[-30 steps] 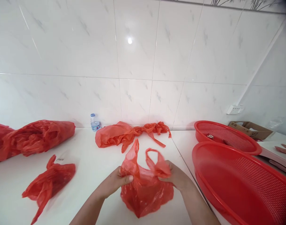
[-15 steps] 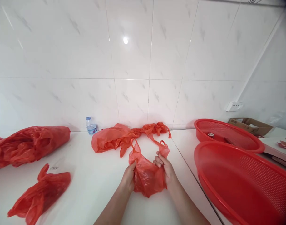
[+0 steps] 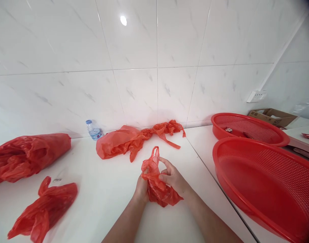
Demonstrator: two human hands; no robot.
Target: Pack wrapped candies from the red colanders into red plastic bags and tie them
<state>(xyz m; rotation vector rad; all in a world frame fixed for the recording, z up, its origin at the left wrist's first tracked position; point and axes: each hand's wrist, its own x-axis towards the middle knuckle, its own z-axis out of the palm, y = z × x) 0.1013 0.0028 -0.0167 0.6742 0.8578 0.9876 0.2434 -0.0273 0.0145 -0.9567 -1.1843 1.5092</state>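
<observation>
In front of me, a red plastic bag (image 3: pixel 162 193) is held just over the white table, its neck gathered and a loop handle sticking up. My left hand (image 3: pixel 142 188) is closed round the left side of the bag near its neck. At the right of the neck, the fingers of my right hand (image 3: pixel 173 177) are bent onto the plastic, the index fingertip by the handle. Something inside bulges the lower part, but its kind is hidden by the plastic.
A knotted red bag (image 3: pixel 49 206) and a larger red bundle (image 3: pixel 38 153) lie left. Crumpled red bags (image 3: pixel 119 143) and a water bottle (image 3: pixel 93 131) are by the tiled wall. Two red plastic baskets (image 3: pixel 245 206) and a cardboard box (image 3: pixel 277 118) stand right.
The bag, spread between both hands before, is now bunched together at its neck. My right hand has shifted left, toward my left hand. The view has tilted down slightly.
</observation>
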